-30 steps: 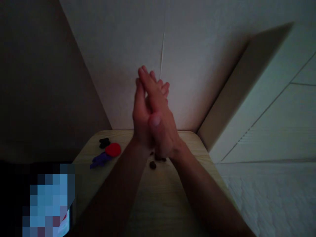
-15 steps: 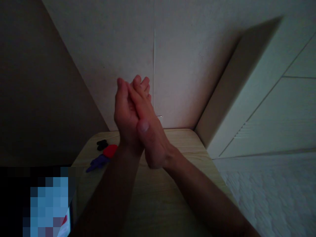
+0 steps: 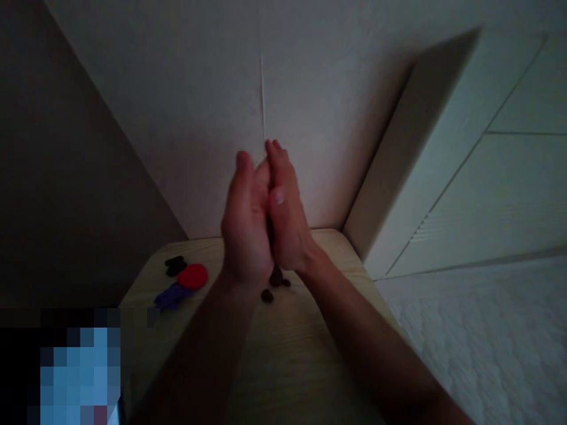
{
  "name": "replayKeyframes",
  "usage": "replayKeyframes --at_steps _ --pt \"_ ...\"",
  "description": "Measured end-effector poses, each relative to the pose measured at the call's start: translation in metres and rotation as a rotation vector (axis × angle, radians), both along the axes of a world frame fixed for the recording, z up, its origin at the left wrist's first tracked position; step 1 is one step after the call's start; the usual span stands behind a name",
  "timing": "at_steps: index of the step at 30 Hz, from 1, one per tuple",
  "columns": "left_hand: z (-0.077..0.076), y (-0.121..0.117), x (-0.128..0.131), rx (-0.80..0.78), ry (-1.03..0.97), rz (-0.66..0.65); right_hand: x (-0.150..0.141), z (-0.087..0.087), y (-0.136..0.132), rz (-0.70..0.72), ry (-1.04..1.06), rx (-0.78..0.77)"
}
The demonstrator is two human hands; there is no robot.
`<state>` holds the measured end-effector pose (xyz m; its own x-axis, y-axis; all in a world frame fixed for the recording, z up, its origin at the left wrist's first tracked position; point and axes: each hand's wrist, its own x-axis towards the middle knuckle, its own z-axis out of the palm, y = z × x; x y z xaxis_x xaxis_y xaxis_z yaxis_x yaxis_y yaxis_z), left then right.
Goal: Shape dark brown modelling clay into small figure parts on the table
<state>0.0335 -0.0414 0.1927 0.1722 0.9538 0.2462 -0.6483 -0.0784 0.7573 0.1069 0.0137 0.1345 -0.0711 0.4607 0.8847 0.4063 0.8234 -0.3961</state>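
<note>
My left hand and my right hand are pressed palm to palm above the table, fingers pointing up and away. The fingers of both are fairly straight and lie along the other hand. Between the palms runs a narrow dark gap, and whatever they hold there is hidden. Just beneath the wrists, small dark brown lumps lie on the wooden table. To the left sits a flat red disc, touching a purple, irregularly shaped piece and some black pieces.
A pale wall rises behind the table's far edge. On the right stands a light cabinet, with a quilted whitish surface below it. A pixelated bluish patch covers the lower left corner.
My hands have slid against each other, the right forward relative to the left. They went left, then back right a little. The brown lumps, covered half a second ago, show again. The view has shifted.
</note>
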Motion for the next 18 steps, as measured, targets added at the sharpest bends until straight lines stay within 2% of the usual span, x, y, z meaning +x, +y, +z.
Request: replayKeyframes --at_steps 4,6,9,13,15,18 --pt "0.010 0.007 -0.015 -0.026 0.085 0.136 -0.026 0.010 -0.034 0.173 -0.087 0.003" --pt "0.009 0.009 -0.013 -0.018 0.119 0.129 -0.025 0.017 -0.043 0.208 -0.129 0.003" --pt "-0.002 0.011 0.002 0.069 0.129 0.073 -0.006 0.021 -0.033 0.151 -0.057 0.052" --pt "-0.017 0.004 0.023 0.266 0.175 -0.109 0.025 0.016 -0.002 0.028 0.126 0.098" --pt "-0.017 -0.001 0.025 0.241 0.167 -0.154 0.031 0.012 0.005 -0.029 0.144 0.067" --pt "-0.007 -0.007 0.015 0.166 0.119 -0.073 0.019 0.008 -0.002 -0.033 0.084 -0.038"
